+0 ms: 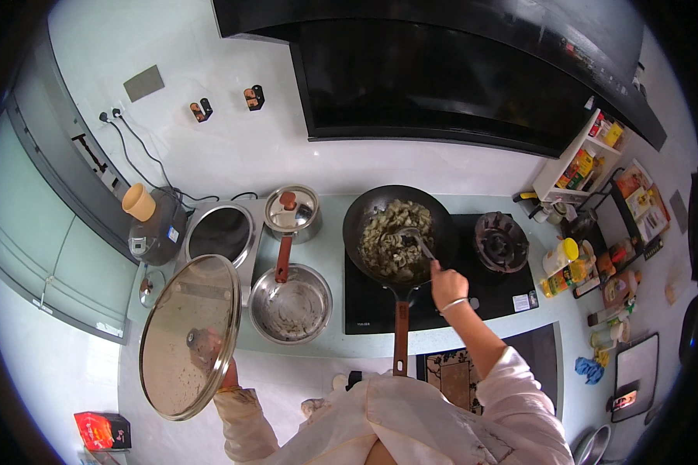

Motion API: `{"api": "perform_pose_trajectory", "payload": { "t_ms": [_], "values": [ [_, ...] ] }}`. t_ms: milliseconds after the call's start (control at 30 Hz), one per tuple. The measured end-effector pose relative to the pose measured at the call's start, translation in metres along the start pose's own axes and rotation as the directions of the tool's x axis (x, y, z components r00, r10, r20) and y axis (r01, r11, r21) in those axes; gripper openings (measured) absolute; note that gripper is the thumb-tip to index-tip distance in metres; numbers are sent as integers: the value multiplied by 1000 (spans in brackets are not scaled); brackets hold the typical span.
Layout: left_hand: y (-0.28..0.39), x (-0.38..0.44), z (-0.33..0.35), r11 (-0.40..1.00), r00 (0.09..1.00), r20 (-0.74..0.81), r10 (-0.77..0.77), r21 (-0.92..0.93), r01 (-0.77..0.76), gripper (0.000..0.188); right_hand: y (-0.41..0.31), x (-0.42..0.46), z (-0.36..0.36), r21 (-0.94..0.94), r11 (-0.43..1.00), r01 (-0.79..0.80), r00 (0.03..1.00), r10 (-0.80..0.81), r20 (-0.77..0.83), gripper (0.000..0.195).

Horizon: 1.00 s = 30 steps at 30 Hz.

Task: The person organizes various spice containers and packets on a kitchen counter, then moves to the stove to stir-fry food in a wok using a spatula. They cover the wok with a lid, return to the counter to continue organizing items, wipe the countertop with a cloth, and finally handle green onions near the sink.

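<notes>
My left hand [212, 351] grips a large glass lid with a metal rim [177, 325], held tilted at the left, off the counter. Part of that hand shows blurred through the glass. In my right hand [449, 289] is the handle of a metal spatula or ladle [423, 245]; its head rests among chopped, greenish-brown food [398, 224]. The food fills the bottom of a dark wok [358, 224] on the left burner of a black gas hob [366, 319]. The wok's brown wooden handle [402, 331] points towards my body.
Left of the hob stand a lidded steel saucepan [302, 229], a steel pan [291, 305] and an electric hotplate [220, 235]. A second burner [501, 243] is to the wok's right. Bottles and a yellow-lidded jar [560, 256] line the right side. The range hood [442, 81] hangs above.
</notes>
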State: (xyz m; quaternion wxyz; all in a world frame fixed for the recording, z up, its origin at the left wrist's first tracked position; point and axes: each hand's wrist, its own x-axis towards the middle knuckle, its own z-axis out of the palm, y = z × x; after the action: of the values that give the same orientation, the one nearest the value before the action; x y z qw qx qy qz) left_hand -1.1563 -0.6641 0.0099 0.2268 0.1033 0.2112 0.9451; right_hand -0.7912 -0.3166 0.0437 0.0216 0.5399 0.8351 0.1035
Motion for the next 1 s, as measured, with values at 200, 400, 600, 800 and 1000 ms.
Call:
{"api": "perform_pose_trajectory", "payload": {
  "t_ms": [200, 400, 600, 800, 1000],
  "values": [
    [19, 6, -25, 759, 965, 192, 179, 597, -259, 39, -13, -37, -49, 81, 977, 197, 977, -202, 68, 34],
    [14, -6, -11, 874, 981, 49, -190, -446, 191, 45, 4, 7, -7, 51, 999, -6, 1000, 6, 6, 32],
    [21, -14, -10, 972, 997, 8, -80, -220, 80, 48, -9, -16, -29, 142, 984, 107, 994, -110, 15, 37],
    [23, -12, -12, 895, 986, 22, -166, -416, 160, 55, -21, 3, -8, 91, 992, 90, 996, -88, -23, 41],
    [12, -20, -12, 881, 980, 46, 191, 433, -192, 50, 16, -34, -35, 28, 978, 206, 979, -206, 9, 39]
  ]
}}
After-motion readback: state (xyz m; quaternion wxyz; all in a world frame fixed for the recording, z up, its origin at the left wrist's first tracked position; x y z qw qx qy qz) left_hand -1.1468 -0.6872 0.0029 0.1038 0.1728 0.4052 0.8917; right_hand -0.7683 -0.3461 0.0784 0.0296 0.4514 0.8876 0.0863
